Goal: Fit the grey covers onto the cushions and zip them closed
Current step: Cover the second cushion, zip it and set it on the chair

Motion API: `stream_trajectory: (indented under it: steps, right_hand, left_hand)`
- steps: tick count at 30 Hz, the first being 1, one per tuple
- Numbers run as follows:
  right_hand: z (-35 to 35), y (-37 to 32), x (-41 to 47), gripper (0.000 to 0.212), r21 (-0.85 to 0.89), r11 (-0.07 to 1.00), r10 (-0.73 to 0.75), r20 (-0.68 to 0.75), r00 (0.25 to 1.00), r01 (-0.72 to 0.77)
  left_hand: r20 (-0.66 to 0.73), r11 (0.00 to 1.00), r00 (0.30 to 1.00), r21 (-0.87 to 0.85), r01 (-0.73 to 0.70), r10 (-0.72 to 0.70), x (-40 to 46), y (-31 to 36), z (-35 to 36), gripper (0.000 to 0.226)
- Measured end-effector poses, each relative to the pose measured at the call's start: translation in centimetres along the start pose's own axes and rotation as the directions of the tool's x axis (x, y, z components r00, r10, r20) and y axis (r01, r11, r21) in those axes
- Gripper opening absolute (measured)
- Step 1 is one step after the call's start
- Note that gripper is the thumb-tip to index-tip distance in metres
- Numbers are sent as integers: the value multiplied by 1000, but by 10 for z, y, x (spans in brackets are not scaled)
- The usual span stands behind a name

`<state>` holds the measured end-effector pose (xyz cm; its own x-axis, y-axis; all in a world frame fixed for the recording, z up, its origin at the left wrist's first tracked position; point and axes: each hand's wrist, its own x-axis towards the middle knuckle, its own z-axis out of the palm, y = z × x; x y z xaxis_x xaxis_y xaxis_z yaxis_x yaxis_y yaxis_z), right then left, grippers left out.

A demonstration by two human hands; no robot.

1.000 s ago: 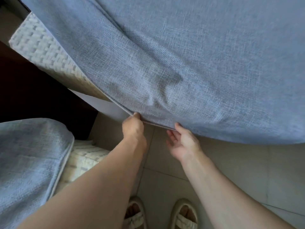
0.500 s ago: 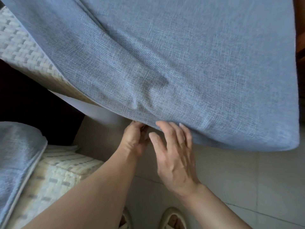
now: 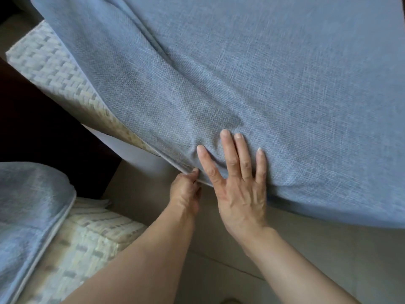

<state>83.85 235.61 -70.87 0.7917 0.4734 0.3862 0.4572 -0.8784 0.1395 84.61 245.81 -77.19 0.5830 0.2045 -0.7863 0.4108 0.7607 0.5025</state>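
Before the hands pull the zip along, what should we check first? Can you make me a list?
1. Left hand grips the cover's edge: ok.
2. Right hand presses flat on the grey cover: ok.
3. Cover pulled over the whole woven cushion: not ok, the left part sticks out bare.
4. Fabric smooth near the edge: not ok, it puckers by the fingers.
5. Zip puller found: cannot tell, none is in view.

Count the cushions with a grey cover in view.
2. One large cushion fills the upper frame, under both hands, its woven inner cushion exposed at left. A second lies at lower left, also partly uncovered. Others may be out of frame.
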Motion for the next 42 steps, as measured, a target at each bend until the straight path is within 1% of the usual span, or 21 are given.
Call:
stream_trajectory:
  steps: [2,3,8,10,12,14,17,22,25,27,29,33,36,39,42]
  right_hand:
    - [3,-1,4,55,-6,1000,16,-17,1000,-16]
    - [4,-2,6,54,-11,1000,23,-30,999,-23]
    - [19,0,10,44,-42,998,38,-123,992,-43]
    - [23,1,10,45,-61,997,35,-154,987,-45]
    - [23,2,11,46,-74,997,23,-170,985,-36]
    - [20,3,12,47,-69,997,16,-176,984,-29]
    - [8,7,16,43,-41,999,15,-171,985,-22]
    - [-24,17,32,44,-35,999,12,-143,990,-18]
    - [-49,23,46,45,-14,1000,16,-153,988,-18]
    - [-67,28,56,45,-2,1000,7,-161,987,-7]
    - [-86,37,64,45,10,1000,7,-146,989,-5]
    - [-120,59,76,49,-32,999,-28,-103,994,25]
    - [-141,73,89,59,-53,996,-73,-63,995,69]
    - [-160,86,92,69,-62,995,-75,-45,996,72]
    - [-170,92,87,90,-44,997,-67,-14,998,66]
  left_hand:
    - [-5,1000,1000,16,17,-17,2,-2,1,9]
    - [29,1000,999,1,28,-28,2,-3,2,9]
    - [236,973,968,-191,127,-80,2,2,3,13]
    - [272,966,960,-220,137,-74,3,2,2,14]
    - [282,969,956,-202,143,-83,4,1,2,18]
    - [256,968,963,-208,143,-87,-3,2,5,13]
    - [193,950,976,-274,149,-97,-21,15,17,20]
    - [117,950,986,-275,150,-122,-57,37,39,22]
    - [95,937,985,-307,165,-142,-80,51,55,18]
    - [87,941,985,-294,165,-146,-92,64,62,13]
    - [83,954,984,-243,173,-157,-104,78,69,8]
    - [25,972,986,-165,168,-166,-130,101,87,7]
    - [-16,972,984,-163,171,-175,-148,114,100,12]
    - [-51,975,982,-141,173,-181,-163,126,110,19]
    - [-67,978,981,-121,173,-182,-176,136,119,20]
